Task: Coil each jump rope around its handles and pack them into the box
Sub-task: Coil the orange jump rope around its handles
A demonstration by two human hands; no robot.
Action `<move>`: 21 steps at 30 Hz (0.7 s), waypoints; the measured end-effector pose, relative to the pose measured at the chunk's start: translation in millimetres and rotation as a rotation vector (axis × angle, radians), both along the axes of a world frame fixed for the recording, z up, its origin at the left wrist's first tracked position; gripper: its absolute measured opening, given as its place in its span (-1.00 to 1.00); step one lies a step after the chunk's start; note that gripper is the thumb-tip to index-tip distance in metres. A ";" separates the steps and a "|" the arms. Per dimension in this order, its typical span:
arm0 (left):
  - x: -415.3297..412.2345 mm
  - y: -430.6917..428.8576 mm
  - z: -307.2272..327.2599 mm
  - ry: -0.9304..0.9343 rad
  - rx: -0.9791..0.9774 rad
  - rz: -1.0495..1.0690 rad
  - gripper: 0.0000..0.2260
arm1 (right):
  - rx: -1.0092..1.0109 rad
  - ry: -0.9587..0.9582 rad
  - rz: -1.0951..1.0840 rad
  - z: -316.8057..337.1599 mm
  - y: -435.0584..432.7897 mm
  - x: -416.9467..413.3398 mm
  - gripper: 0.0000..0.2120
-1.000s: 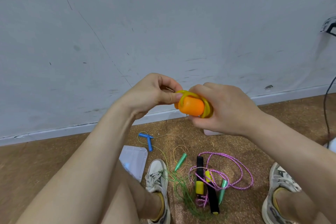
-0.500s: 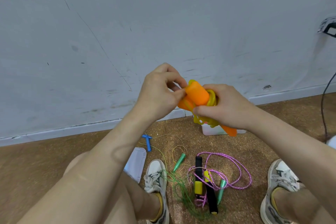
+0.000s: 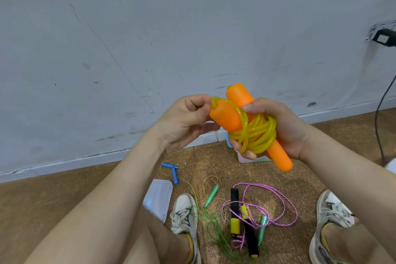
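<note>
My right hand grips a jump rope with two orange foam handles, its yellow cord coiled around them. My left hand pinches the cord's end loop at the top of the nearer handle. On the floor below lie a pink rope with black-and-yellow handles, a green rope with green handles, and a thin rope with blue handles. The box stands by the wall, mostly hidden behind my right hand.
A clear plastic lid lies beside my left shoe. My right shoe is at the right. A grey wall rises ahead, and a black cable hangs from a plug at the far right.
The bundle has tilted so both orange handles show lengthwise. My left hand shifted from the bundle's face to the loop at the handle's top end.
</note>
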State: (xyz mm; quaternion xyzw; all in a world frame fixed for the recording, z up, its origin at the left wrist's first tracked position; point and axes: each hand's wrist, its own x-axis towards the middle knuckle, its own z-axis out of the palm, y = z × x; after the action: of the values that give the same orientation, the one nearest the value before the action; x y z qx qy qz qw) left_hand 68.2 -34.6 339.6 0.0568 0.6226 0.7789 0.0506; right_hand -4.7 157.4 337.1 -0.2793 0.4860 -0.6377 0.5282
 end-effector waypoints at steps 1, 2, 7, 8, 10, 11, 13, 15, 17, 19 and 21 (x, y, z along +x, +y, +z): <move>-1.3 5.1 -0.6 0.010 -0.011 0.012 -0.82 | -0.025 -0.030 0.000 1.9 -1.0 1.1 -0.44; -2.8 10.8 -0.1 0.013 -0.017 0.026 -0.94 | -0.046 -0.054 -0.001 3.9 -2.4 2.0 -0.45; -13.8 25.9 -6.5 -0.037 0.024 0.149 -0.78 | -0.069 -0.086 0.026 14.4 -1.9 6.2 -0.41; -15.2 27.5 -7.1 -0.044 -0.003 0.165 -0.78 | -0.041 -0.055 0.036 15.5 -0.2 5.7 -0.37; -15.5 29.9 -8.7 -0.057 -0.101 0.169 -0.81 | 0.058 0.078 0.040 16.7 3.9 4.3 -0.28; -15.1 30.2 -11.1 -0.066 -0.143 0.150 -0.82 | 0.101 0.156 0.035 17.5 6.4 3.3 -0.28; -13.1 28.8 -15.3 -0.095 -0.204 0.063 -0.80 | 0.177 0.319 0.034 22.2 10.1 4.4 -0.47; -10.3 27.7 -25.0 -0.086 -0.406 -0.052 -0.76 | 0.355 0.612 0.095 27.2 11.4 10.5 -0.54; -8.9 30.7 -38.3 -0.101 -0.652 -0.184 -0.83 | 0.594 0.950 0.229 27.7 10.6 19.0 -0.62; -9.3 32.7 -45.1 -0.178 -0.742 -0.268 -0.91 | 0.698 1.144 0.326 27.3 7.3 26.8 -0.87; -12.8 30.9 -42.8 -0.230 -0.713 -0.257 -0.90 | 0.789 1.249 0.382 33.4 3.8 33.4 -0.89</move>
State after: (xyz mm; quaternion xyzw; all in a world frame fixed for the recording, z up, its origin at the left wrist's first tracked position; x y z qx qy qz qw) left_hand 55.5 -3.7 296.8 0.0255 0.8320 0.5026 0.2334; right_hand 28.6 161.2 370.5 -0.4579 0.8298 -0.0378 0.3167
